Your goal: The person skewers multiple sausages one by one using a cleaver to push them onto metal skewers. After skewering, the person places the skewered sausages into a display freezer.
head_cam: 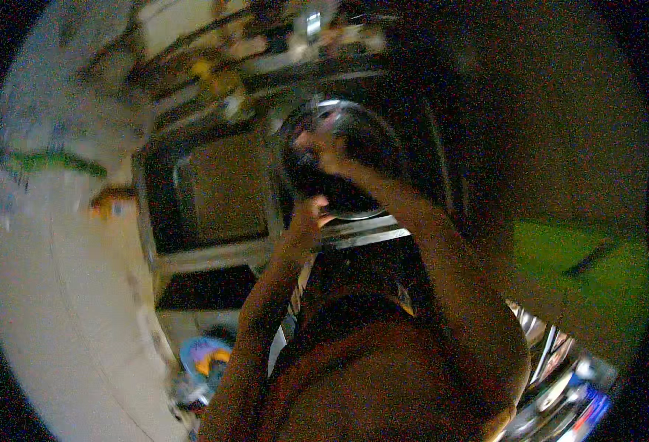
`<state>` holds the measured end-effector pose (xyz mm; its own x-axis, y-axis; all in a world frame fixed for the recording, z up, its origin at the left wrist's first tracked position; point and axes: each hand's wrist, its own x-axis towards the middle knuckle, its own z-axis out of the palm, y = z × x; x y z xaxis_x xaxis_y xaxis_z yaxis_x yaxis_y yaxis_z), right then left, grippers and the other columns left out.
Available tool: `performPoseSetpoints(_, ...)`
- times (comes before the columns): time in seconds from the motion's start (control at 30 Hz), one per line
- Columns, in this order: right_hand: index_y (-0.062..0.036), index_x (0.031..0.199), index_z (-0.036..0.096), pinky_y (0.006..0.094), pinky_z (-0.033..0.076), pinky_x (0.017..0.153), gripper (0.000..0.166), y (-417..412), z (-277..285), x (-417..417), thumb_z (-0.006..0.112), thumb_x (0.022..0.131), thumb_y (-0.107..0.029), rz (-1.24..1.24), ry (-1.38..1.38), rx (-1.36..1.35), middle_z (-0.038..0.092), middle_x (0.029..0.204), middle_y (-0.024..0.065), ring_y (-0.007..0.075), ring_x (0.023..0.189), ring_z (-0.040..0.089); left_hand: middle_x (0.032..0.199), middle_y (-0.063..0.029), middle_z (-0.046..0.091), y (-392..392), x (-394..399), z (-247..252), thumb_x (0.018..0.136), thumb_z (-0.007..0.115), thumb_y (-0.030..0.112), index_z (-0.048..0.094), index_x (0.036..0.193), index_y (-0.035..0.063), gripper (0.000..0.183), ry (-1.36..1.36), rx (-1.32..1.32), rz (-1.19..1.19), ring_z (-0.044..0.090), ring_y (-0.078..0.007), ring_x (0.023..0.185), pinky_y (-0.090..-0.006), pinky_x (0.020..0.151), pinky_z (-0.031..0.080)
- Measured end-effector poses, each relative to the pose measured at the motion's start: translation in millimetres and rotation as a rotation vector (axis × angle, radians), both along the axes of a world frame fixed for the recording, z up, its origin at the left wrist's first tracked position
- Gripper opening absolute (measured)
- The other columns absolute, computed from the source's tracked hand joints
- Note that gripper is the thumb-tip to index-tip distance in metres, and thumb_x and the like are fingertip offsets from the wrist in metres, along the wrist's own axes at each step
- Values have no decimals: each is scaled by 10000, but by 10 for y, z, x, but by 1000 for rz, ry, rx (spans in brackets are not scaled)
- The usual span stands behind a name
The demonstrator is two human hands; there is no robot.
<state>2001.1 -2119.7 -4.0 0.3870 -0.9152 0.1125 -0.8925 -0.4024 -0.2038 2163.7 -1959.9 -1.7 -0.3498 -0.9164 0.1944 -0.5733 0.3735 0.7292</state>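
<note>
A round dark pan or bowl (366, 132) with a shiny rim tilts in front of me in dim, blurred light. My left hand (309, 218) is closed at its near left edge, thumb uppermost. Over the pan's dark inside reaches my right hand (327, 146), its fingers curled. Blur hides whether the right fingers hold anything. Beneath the pan runs a pale metal edge (366, 232), apparently the front of a sink. To the left lies a rectangular basin (225, 193) with a pale rim.
Blurred items (214, 77) crowd the counter behind the basin. An orange object (113, 203) sits at left. Low on the left is a round blue item (203, 353) with purple and orange. At right are a green surface (584, 254) and several shiny objects (562, 387).
</note>
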Motion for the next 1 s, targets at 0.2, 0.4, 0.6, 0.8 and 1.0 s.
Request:
performPoseSetpoints(0.2,-116,1202,559,412,396,983,344,334,220,-3,526,864,-171,76,-319,112,595,1141,130,275,1099,534,934,-124,573,-703,479,-178,739,755,182,572,976,31,335,137,48,-131,540,-239,800,-360,682,478)
performPoseSetpoints(0.4,-97,1178,553,413,411,963,352,1128,387,-425,571,838,-191,-246,-604,183,605,1110,124,275,1071,545,892,-100,531,-1271,335,-210,772,694,210,539,952,41,292,118,-206,-491,493,-201,734,-346,626,462)
performPoseSetpoints(0.6,-77,1153,548,414,426,943,372,1383,367,-544,616,812,-210,-943,-988,342,614,1079,118,274,1043,555,962,-103,515,-2331,15,32,766,685,314,499,1022,49,414,-21,-88,-386,490,-220,757,-352,645,463)
performPoseSetpoints(0.8,-58,1129,542,415,441,922,401,991,216,-518,660,787,-230,-1408,-1238,301,624,1048,113,273,1016,566,1029,-127,552,-2663,-318,170,730,703,397,494,1050,33,528,117,468,-29,527,-232,775,-367,669,473)
performPoseSetpoints(1.0,-44,1147,501,457,483,858,539,735,-124,-728,700,765,-369,-1832,-1013,226,623,1035,145,301,963,592,1083,-155,570,-2472,-207,92,741,687,427,495,1081,24,561,175,721,-3,543,-266,833,-399,705,479)
